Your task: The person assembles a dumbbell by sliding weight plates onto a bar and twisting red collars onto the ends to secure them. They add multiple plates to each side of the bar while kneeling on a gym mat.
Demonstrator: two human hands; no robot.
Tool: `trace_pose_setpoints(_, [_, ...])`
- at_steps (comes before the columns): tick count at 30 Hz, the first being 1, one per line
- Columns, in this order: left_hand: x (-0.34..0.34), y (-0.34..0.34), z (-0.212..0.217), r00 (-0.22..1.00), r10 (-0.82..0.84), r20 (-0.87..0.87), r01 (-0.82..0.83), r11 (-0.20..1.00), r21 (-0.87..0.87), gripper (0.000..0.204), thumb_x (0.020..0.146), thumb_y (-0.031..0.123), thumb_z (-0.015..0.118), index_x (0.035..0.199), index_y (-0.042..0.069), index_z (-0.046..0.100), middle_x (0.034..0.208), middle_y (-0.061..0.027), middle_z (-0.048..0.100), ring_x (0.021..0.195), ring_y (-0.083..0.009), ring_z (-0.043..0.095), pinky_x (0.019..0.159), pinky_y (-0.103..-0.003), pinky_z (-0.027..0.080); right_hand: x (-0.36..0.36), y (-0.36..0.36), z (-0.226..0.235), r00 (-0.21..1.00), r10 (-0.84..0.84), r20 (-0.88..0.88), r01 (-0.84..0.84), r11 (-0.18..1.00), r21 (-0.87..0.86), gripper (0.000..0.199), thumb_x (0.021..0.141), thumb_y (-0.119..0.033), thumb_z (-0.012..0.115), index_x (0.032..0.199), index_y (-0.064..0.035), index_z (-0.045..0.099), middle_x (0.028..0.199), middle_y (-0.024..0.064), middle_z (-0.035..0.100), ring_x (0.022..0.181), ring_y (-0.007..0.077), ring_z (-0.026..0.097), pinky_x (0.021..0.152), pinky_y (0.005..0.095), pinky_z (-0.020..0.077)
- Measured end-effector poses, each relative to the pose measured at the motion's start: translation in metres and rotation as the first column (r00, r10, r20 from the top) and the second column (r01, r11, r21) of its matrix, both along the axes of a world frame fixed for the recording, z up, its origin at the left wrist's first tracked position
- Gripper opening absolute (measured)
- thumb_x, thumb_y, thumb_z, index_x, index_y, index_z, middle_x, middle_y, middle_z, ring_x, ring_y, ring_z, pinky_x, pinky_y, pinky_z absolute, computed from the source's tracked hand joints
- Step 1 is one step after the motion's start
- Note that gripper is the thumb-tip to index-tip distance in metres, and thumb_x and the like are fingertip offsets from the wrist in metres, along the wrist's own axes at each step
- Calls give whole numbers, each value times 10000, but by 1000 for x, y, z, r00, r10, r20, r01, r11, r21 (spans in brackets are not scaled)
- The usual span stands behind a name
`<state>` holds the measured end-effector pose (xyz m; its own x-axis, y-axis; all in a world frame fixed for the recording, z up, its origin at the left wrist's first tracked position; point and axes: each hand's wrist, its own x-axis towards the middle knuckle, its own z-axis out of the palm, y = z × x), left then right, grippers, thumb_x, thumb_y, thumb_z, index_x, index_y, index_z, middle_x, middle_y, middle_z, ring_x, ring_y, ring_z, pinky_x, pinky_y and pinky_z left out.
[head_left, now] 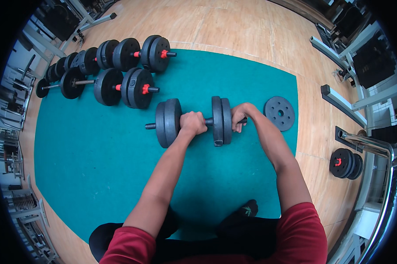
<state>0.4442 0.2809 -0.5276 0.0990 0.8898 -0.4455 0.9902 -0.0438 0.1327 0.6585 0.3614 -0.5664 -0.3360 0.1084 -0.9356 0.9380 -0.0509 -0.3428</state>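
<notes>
A dumbbell [222, 123] with two black plates at each end lies across the green mat in front of me. My left hand [193, 122] is closed round its bar between the plate pairs. At the right end, my right hand [241, 117] bends down with its fingers curled about the threaded bar end, close against the outer plate. Whether a collar nut sits under those fingers is hidden. The threaded left end sticks out with no nut on it. Flat on the mat, right of my right hand, lies a loose black weight plate [272, 115] with a ring of holes.
Two rows of dumbbells [139, 88] with red collar nuts stand at the mat's [97, 176] far left. Stacked plates with a red nut [344, 163] rest on the wooden floor [233, 26] at right. Gym machine frames [348, 103] line both sides. My foot [248, 208] is near the mat's front.
</notes>
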Motion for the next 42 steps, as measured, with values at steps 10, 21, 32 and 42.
trace_pose_setpoints(10, [-6,-3,1,1000,12,3,-12,1000,3,250,726,231,647,939,144,745,987,-146,714,933,-297,693,799,-406,561,14,-120,17,976,208,-67,63,29,998,587,741,-61,660,1296,-43,470,1066,109,561,1105,286,538,991,593,362])
trace_pose_setpoints(21, [-3,-4,-2,999,34,-8,-33,998,47,208,730,223,659,909,161,746,928,-134,720,878,-295,703,764,-400,561,-7,-98,-11,995,57,80,-67,-196,978,123,793,-117,589,910,-89,561,799,80,625,873,234,575,860,506,377])
trace_pose_setpoints(32, [-3,-12,-7,995,77,57,-84,988,127,161,709,190,650,816,124,751,857,-183,709,824,-335,702,743,-424,563,-2,-31,12,970,224,-90,-96,699,708,271,657,-169,761,870,-56,637,834,120,689,830,293,657,771,499,451])
trace_pose_setpoints(42, [0,-8,-4,1000,7,3,-7,996,87,151,749,225,659,852,160,747,906,-143,719,864,-302,705,751,-406,562,4,-2,3,982,78,-170,-42,978,204,232,690,-136,756,884,-48,663,829,86,681,799,240,661,731,427,507])
